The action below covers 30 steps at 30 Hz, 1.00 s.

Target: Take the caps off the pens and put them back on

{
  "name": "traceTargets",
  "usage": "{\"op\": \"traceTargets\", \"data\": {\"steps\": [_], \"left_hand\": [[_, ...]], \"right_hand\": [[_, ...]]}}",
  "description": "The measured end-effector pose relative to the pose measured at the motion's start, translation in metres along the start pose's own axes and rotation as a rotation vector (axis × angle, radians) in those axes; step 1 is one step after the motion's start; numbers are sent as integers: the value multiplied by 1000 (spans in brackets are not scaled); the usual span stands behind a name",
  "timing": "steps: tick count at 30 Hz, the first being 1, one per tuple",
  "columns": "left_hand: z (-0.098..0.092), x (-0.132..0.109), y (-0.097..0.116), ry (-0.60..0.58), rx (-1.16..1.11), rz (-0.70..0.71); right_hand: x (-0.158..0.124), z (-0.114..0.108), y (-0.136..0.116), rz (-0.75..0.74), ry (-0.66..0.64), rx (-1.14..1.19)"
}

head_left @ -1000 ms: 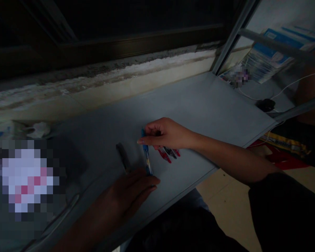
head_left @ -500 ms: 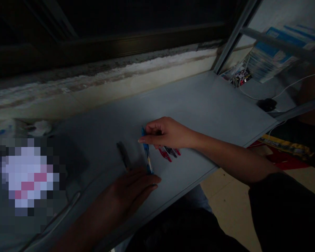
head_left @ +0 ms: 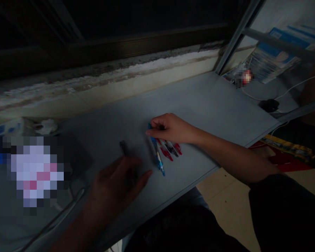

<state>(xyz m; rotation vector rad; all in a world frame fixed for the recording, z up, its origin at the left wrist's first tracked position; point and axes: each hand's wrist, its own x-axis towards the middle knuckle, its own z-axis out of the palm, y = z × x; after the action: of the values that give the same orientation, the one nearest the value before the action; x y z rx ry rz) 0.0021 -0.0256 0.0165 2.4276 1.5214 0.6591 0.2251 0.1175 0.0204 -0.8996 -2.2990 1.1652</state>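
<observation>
A clear-barrelled pen with blue ends [head_left: 159, 157] slants across the desk, its top end pinched between the thumb and fingers of my right hand [head_left: 170, 127]. Just right of it, partly under that hand, several red and black pens [head_left: 170, 149] lie side by side. My left hand [head_left: 115, 185] hovers over a dark pen [head_left: 124, 147] to the left, thumb and fingers apart. The fingers hide part of this pen, and they are slightly blurred.
The grey desk [head_left: 199, 94] runs along a tiled ledge. A blurred-out pale object [head_left: 36, 171] and a cable [head_left: 60, 215] are on the left. Stacked blue-and-white books [head_left: 278, 52] and a black plug [head_left: 269, 105] stand beyond a metal frame [head_left: 231, 45]. Another person's arm shows at far right.
My right hand has brought the blue pen rightward, close beside the red and black pens. My left hand has left the blue pen's lower end and moved left over the dark pen, thumb spreading.
</observation>
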Motion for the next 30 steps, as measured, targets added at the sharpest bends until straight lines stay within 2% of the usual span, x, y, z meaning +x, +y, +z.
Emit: {"op": "traceTargets", "data": {"steps": [2,4,7,10,13,17,20,23,27,30], "left_hand": [[-5,2,-4,1,182,-175],[-8,5,-8,-136,317,-322],[-9,9,-13,-350,334,-444],[-7,9,-15,-398,274,-500],[-3,9,-16,-341,127,-538],[1,9,-10,-205,-184,-496],[3,11,-4,-150,-377,-487],[3,12,1,-103,-579,-478],[3,9,6,-61,-592,-375],[3,5,4,-39,-477,-305]], "right_hand": [[1,-3,3,2,16,-147],[1,-7,4,17,53,-255],[-2,-11,1,16,114,-312],[-5,-9,-6,-64,54,-281],[-9,-1,-14,-153,-87,-226],[-14,10,-23,-203,-225,-188],[-18,12,-26,-143,-229,-94],[-19,14,-26,-12,-187,123],[-18,16,-27,88,-131,404],[-18,16,-28,59,-185,453]]}}
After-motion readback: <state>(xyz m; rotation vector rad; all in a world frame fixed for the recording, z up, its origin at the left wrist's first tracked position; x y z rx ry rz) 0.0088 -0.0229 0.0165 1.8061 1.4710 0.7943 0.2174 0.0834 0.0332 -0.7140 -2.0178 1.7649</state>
